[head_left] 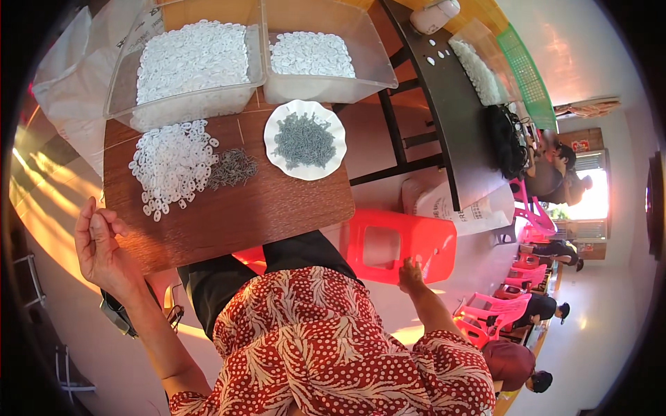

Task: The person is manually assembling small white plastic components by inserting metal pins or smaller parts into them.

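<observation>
Apart from each other, the left hand [104, 246] is raised beside the table [291, 208] and the right hand [411, 274] is held at the stool [438, 246] right of it; neither grip can be told. Rings [173, 163] and screws [232, 168] are heaped on the table.

Holds left hand [107, 243] raised with bent fingers by the left edge of the brown tabletop [277, 208]; hangs right hand [411, 274] low at the red stool [440, 246]. Has loose white ovals [172, 163] just beside a grey pile [234, 169], a scalloped white plate [305, 173] of grey bits [304, 140], and clear tubs [326, 89] of ovals beyond.
</observation>
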The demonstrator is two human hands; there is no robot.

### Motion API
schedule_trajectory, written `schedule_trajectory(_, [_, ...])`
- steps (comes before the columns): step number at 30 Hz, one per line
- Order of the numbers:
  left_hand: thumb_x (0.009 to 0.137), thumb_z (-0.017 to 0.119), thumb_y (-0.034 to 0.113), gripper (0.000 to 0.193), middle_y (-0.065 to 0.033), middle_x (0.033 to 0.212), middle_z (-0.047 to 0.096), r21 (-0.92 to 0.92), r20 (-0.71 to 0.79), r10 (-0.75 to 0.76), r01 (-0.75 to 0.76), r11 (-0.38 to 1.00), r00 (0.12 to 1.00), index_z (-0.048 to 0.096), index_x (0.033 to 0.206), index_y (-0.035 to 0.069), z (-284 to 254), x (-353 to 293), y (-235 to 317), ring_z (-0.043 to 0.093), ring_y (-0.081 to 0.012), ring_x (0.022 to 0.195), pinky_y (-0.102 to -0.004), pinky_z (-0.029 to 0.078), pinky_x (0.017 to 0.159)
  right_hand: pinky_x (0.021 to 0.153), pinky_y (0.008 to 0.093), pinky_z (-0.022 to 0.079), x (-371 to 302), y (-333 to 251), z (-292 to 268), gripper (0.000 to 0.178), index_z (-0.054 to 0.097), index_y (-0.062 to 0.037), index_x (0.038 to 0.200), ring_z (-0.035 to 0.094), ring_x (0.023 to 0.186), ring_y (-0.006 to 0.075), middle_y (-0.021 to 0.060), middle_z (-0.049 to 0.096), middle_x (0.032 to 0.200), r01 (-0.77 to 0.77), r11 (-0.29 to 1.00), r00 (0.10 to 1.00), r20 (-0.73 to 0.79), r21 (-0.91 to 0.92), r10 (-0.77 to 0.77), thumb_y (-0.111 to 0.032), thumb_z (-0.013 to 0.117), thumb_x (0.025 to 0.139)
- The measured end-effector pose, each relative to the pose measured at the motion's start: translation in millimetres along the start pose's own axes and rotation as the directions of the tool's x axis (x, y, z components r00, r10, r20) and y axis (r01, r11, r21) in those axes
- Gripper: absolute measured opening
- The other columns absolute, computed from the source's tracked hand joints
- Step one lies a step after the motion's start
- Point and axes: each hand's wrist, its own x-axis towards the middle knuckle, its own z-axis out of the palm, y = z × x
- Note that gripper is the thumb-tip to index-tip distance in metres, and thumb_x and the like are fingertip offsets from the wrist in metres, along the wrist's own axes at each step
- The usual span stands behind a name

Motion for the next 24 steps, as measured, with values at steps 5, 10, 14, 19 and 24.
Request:
schedule_trajectory(5, [0.09, 0.054, 0.009, 0.024, -0.0071, 0.08, 0.058, -0.008, 0.003, 0.012, -0.012, 1.0, 1.0, 0.056, 0.109, -0.005, 10, -2, 1, 0.047, -0.0101, 0.066, -0.0216, 0.04, 0.061, 0.103, 0.0532, 0.019, -20, 3, 55, 0.05, 0.054, -0.0077, 0.119, 0.023, 0.131, 0.0253, 0.013, 0.039, 0.134, -0.063, 0.989, 0.94, 0.34, 0.136, 0.013, -0.033, 0.058, 0.077])
schedule_trajectory(10, [0.089, 0.055, 0.009, 0.024, -0.0073, 0.08, 0.058, 0.033, 0.017, -0.003, 0.002, 0.999, 1.0, 0.056, 0.108, -0.006, 11, -11, 2, 0.047, -0.0103, 0.065, -0.0212, 0.04, 0.06, 0.105, 0.052, 0.015, -32, 3, 52, 0.045, 0.052, -0.0103, 0.126, 0.023, 0.134, 0.0259, 0.0123, 0.031, 0.143, -0.202, 0.958, 0.797, 0.603, 0.202, 0.041, -0.023, 0.049, 0.082])
schedule_trajectory(14, [0.09, 0.053, 0.008, 0.025, -0.0066, 0.082, 0.056, 0.055, 0.067, -0.019, 0.016, 0.998, 0.998, 0.055, 0.111, -0.006, 12, -7, 1, 0.047, -0.011, 0.067, -0.0219, 0.04, 0.059, 0.105, 0.0488, 0.022, -52, 15, 40, 0.052, 0.048, -0.0101, 0.128, 0.03, 0.131, 0.0233, 0.0094, 0.04, 0.136, -0.457, 0.847, 0.794, 0.553, 0.272, 0.252, -0.026, 0.052, 0.079])
schedule_trajectory(19, [0.089, 0.054, 0.008, 0.024, -0.0071, 0.08, 0.057, 0.055, 0.046, 0.021, -0.024, 0.998, 0.999, 0.056, 0.109, -0.006, 13, -4, 7, 0.049, -0.0106, 0.065, -0.0215, 0.04, 0.058, 0.106, 0.0451, 0.024, 0, 13, -6, 0.051, 0.044, -0.0068, 0.13, 0.027, 0.132, 0.0316, 0.0187, 0.032, 0.14, -0.235, 0.909, 0.931, 0.349, 0.345, 0.108, -0.017, 0.049, 0.08])
schedule_trajectory(24, [0.089, 0.056, 0.009, 0.024, -0.0081, 0.078, 0.059, 0.023, 0.012, 0.028, -0.028, 0.999, 1.0, 0.056, 0.108, -0.006, 20, 7, 15, 0.05, -0.0104, 0.063, -0.0214, 0.041, 0.057, 0.106, 0.0486, 0.023, 16, 13, 82, 0.053, 0.048, -0.0077, 0.127, 0.016, 0.135, 0.0356, 0.0207, 0.015, 0.146, -0.23, 0.884, 0.973, 0.096, 0.407, 0.209, -0.02, 0.055, 0.076])
